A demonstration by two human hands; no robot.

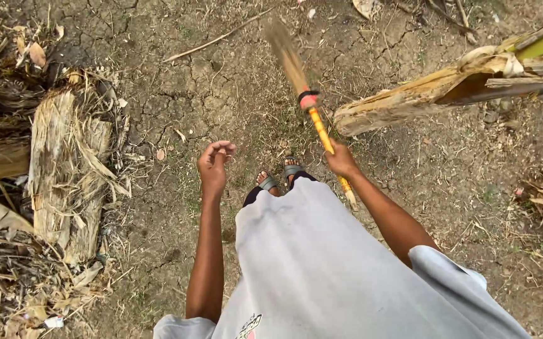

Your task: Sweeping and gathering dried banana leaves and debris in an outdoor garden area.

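While the right hand [342,160] grips a broom [312,110] raised over cracked ground [234,94], left hand [214,164] hangs loosely curled, empty; litter remains scattered far and left.

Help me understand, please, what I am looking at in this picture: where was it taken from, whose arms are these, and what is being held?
There is one picture, taken by a camera worn on a person's head and looking straight down. No machine is involved: the two bare arms belong to that person, and below them you see a grey shirt and sandalled feet. The right hand grips the yellow handle of a hand broom, whose bristle end is blurred, pointing away from the body. The left hand holds nothing; its fingers are loosely curled in the air. The surface is dry, cracked earth. A heap of dried plant stalks lies on the left, and a cut, fibrous trunk lies at the upper right.
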